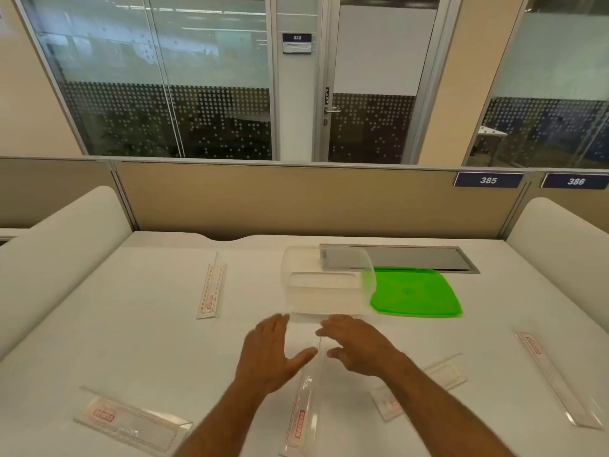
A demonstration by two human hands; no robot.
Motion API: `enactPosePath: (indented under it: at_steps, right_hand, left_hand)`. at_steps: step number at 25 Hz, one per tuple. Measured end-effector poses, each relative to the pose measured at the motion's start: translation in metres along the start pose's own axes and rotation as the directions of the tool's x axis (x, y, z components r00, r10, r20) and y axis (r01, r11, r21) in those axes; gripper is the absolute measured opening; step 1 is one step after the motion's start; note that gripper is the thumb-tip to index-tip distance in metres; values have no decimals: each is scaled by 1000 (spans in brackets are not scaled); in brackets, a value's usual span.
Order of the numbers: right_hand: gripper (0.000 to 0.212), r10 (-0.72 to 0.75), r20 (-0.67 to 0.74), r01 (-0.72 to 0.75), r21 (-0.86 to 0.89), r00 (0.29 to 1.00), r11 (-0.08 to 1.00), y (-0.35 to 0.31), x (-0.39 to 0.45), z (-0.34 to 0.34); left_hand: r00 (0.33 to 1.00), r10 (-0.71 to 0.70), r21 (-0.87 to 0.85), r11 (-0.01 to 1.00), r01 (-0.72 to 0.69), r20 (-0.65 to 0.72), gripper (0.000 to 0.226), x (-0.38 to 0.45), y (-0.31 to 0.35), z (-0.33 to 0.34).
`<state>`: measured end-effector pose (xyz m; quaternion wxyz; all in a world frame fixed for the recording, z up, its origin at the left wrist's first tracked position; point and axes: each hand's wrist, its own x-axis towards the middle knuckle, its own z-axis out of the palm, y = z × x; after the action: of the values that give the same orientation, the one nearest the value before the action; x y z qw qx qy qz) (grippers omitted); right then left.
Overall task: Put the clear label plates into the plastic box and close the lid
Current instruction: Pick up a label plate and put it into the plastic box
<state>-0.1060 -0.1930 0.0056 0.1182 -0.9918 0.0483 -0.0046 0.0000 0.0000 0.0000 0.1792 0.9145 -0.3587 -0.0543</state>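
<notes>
A: Nearest the camera, a clear label plate (pixel 301 420) lies lengthwise between the person's forearms, and red print on it reads something like "CLIPSON", too soft to be sure of

B: Are the hands on it?

A: The left hand (pixel 268 352) and the right hand (pixel 357 346) hover over its far end, fingers spread and loose, pinching nothing; whether a fingertip touches the plate cannot be told

B: How would such a plate handle?

A: By its look it is thin, stiff, light plastic, glossy and probably slippery. It looks folded along its length, so the raised long edge seems the best place to pinch, near the middle so it does not tip

B: And the others?

A: One plate (pixel 131 423) lies near left, one (pixel 418 387) lies partly under the right forearm, a long one (pixel 557 379) lies far right, and another (pixel 211 291) farther off to the left. All carry red marks too blurred to read

B: The container?

A: The plastic box (pixel 324 280) stands open just beyond the hands, seemingly empty, with the green lid (pixel 415 293) flat on the desk (pixel 99 324) just beside it on the right. On the partition behind are number tags "385" (pixel 488 180) and "386" (pixel 576 181), and beyond the glass a door sign (pixel 297 43) reads "030", with "PUSH" by the handle
</notes>
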Motion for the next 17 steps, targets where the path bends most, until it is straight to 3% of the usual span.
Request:
enactPosePath:
  at_steps: [4,7,12,17]
  right_hand:
    - [42,-87,122,98,-95,989,991,-9,11,13]
    - [31,-123,129,138,-115,984,984,-7,17,20]
    - [23,-113,108,121,-71,988,990,-4,19,18]
    - [27,-21,46,19,46,999,999,5,8,16]
  left_hand:
    - [974,-41,-159,984,78,224,68,-12,9,8]
    - [939,-13,-241,965,101,342,48,-15,13,12]
    - [923,12,-359,923,138,386,21,-13,13,14]
    - [939,17,-230,971,66,343,27,-5,14,11]
